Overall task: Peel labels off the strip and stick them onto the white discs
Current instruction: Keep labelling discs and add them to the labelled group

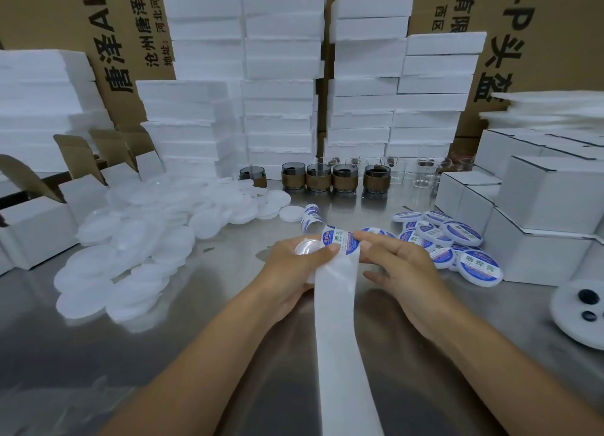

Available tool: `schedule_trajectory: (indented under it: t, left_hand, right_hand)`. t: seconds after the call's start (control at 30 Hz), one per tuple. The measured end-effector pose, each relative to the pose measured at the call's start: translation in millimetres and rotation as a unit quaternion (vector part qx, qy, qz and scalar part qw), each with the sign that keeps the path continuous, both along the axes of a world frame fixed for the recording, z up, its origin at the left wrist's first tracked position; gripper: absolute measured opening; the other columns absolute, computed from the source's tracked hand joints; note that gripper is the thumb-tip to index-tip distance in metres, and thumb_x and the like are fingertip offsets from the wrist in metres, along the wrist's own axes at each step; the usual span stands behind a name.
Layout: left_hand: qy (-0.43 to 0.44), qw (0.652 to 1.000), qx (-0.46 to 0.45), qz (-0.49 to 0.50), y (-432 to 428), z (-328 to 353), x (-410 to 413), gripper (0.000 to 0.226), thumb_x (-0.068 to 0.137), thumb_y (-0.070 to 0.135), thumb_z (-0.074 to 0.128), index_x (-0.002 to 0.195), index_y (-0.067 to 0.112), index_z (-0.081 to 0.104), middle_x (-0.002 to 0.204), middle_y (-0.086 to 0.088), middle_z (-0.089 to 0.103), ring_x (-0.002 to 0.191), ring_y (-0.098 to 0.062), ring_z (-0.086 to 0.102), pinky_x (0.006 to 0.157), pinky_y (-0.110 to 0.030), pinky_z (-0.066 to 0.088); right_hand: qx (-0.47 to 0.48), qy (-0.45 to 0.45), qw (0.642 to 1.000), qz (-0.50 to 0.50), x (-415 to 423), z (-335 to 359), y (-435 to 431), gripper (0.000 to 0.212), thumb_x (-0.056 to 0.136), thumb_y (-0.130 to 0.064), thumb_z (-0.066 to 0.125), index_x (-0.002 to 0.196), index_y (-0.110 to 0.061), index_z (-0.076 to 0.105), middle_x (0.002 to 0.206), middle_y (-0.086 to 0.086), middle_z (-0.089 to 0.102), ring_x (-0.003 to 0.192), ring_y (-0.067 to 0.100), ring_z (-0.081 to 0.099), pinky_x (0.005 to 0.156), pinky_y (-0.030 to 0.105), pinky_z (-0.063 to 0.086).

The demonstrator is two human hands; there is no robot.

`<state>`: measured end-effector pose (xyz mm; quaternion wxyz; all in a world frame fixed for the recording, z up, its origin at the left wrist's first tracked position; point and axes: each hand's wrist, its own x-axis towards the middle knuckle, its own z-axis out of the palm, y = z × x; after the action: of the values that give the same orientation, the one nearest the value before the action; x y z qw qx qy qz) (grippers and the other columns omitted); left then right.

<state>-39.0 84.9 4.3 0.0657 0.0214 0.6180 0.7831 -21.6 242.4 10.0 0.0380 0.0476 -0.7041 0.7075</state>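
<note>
The white label strip (340,321) runs from the bottom edge up between my hands, its far end with round blue-and-white labels curling up behind them. My left hand (291,272) holds a white disc (307,247) and its thumb pins the strip. My right hand (402,265) pinches the edge of a blue label (341,241) at the top of the strip. A big heap of bare white discs (140,239) lies to the left. Several labelled discs (451,239) are piled to the right.
A steel table (209,337) carries everything. Dark glass cups (343,177) and clear glasses (421,170) stand in a row at the back. White cartons (539,206) stack at the right, open cartons (36,219) at the left. Foam blocks (277,92) tower behind. A white foam disc with black holes (581,311) lies far right.
</note>
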Motion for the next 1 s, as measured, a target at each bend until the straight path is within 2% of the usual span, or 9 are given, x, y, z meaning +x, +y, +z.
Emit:
schedule_trajectory:
  t: [0.1, 0.17, 0.3, 0.43, 0.53, 0.67, 0.77, 0.87, 1.0]
  left_hand:
    - [0.014, 0.999, -0.031, 0.014, -1, -1, 0, 0.029, 0.084, 0.007, 0.066, 0.113, 0.002, 0.064, 0.104, -0.016, 0.071, 0.085, -0.025, 0.068, 0.073, -0.033, 0.056]
    - [0.016, 0.999, -0.033, 0.008, -1, -1, 0, 0.026, 0.085, 0.006, 0.065, 0.112, 0.004, 0.065, 0.101, -0.014, 0.072, 0.082, -0.023, 0.069, 0.07, -0.032, 0.056]
    - [0.035, 0.998, -0.06, -0.006, -1, -1, 1, 0.021, 0.088, 0.005, 0.062, 0.104, 0.017, 0.068, 0.099, -0.006, 0.073, 0.08, -0.017, 0.069, 0.068, -0.027, 0.057]
    - [0.065, 0.993, -0.103, 0.002, 1, 0, 3, 0.021, 0.087, 0.01, 0.065, 0.093, 0.029, 0.071, 0.096, 0.006, 0.071, 0.081, -0.01, 0.068, 0.068, -0.027, 0.057]
    - [0.083, 0.986, -0.146, 0.008, 2, 2, 5, 0.019, 0.087, 0.015, 0.066, 0.094, 0.032, 0.069, 0.102, 0.008, 0.068, 0.087, -0.01, 0.066, 0.069, -0.023, 0.054]
    - [0.086, 0.978, -0.191, 0.003, 5, 5, 8, 0.017, 0.088, 0.019, 0.064, 0.092, 0.036, 0.066, 0.109, 0.003, 0.064, 0.101, -0.019, 0.062, 0.089, -0.036, 0.052]
    - [0.085, 0.974, -0.21, -0.001, 6, 6, 9, 0.017, 0.089, 0.02, 0.063, 0.101, 0.031, 0.065, 0.116, -0.001, 0.063, 0.108, -0.022, 0.059, 0.096, -0.041, 0.049]
    - [0.083, 0.973, -0.216, -0.01, 6, 6, 10, 0.022, 0.089, 0.018, 0.063, 0.111, 0.021, 0.064, 0.118, -0.005, 0.063, 0.109, -0.025, 0.059, 0.098, -0.045, 0.048]
    - [0.096, 0.97, -0.224, -0.018, 5, 6, 10, 0.021, 0.09, 0.015, 0.062, 0.11, 0.018, 0.065, 0.119, -0.006, 0.062, 0.11, -0.024, 0.059, 0.098, -0.043, 0.048]
  right_hand:
    - [0.086, 0.051, 0.992, -0.071, -1, -3, -1, 0.017, 0.089, -0.018, 0.058, 0.089, -0.031, 0.069, 0.084, -0.011, 0.069, 0.072, -0.001, 0.063, 0.073, 0.017, 0.048]
    - [0.157, 0.112, 0.973, -0.128, -1, -7, -1, 0.016, 0.087, -0.014, 0.059, 0.086, -0.028, 0.066, 0.084, -0.013, 0.065, 0.073, 0.004, 0.06, 0.068, 0.011, 0.043]
    - [0.321, 0.248, 0.899, -0.165, -2, -14, -1, 0.021, 0.087, -0.013, 0.06, 0.106, -0.02, 0.064, 0.094, -0.013, 0.051, 0.084, 0.0, 0.044, 0.074, 0.006, 0.031]
    - [0.41, 0.296, 0.848, -0.158, -2, -13, -1, 0.034, 0.088, -0.021, 0.06, 0.122, -0.018, 0.059, 0.108, -0.006, 0.051, 0.104, 0.003, 0.036, 0.084, 0.016, 0.028]
    - [0.429, 0.295, 0.839, -0.159, -3, -15, -1, 0.038, 0.088, -0.023, 0.06, 0.126, -0.016, 0.057, 0.115, -0.001, 0.056, 0.111, 0.011, 0.04, 0.088, 0.02, 0.03]
    - [0.415, 0.308, 0.838, -0.175, -6, -17, 1, 0.033, 0.086, -0.023, 0.063, 0.119, -0.016, 0.062, 0.107, -0.002, 0.06, 0.099, 0.0, 0.034, 0.084, 0.019, 0.028]
    - [0.404, 0.322, 0.836, -0.186, -8, -19, 2, 0.028, 0.082, -0.019, 0.068, 0.11, -0.014, 0.066, 0.099, 0.0, 0.064, 0.095, 0.003, 0.039, 0.08, 0.023, 0.032]
    - [0.409, 0.328, 0.829, -0.194, -9, -20, 2, 0.026, 0.079, -0.017, 0.071, 0.105, -0.013, 0.067, 0.094, 0.001, 0.066, 0.089, 0.006, 0.043, 0.076, 0.026, 0.036]
    - [0.407, 0.327, 0.831, -0.193, -10, -22, 3, 0.022, 0.079, -0.018, 0.072, 0.1, -0.017, 0.067, 0.089, -0.005, 0.065, 0.083, 0.005, 0.044, 0.072, 0.026, 0.036]
